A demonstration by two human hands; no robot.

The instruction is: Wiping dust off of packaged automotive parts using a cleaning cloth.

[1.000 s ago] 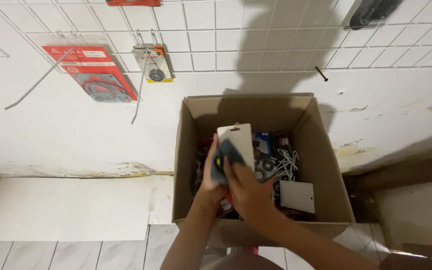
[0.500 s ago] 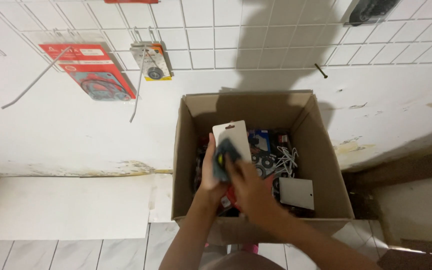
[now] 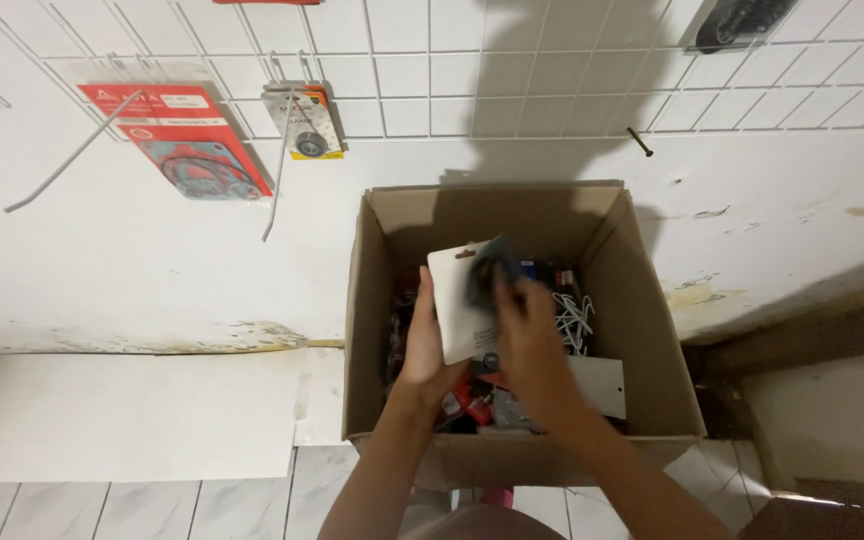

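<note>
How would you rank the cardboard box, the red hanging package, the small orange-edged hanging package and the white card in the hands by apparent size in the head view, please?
1. cardboard box
2. red hanging package
3. white card, though it is nearer the camera, so its rank against the red one is unsure
4. small orange-edged hanging package

White wall (image 3: 152, 260), paint scuffed and stained near base; white wire grid panel (image 3: 512, 70) mounted above; pale marbled floor tiles (image 3: 152, 505); flat white board (image 3: 132, 415) lying on floor
</note>
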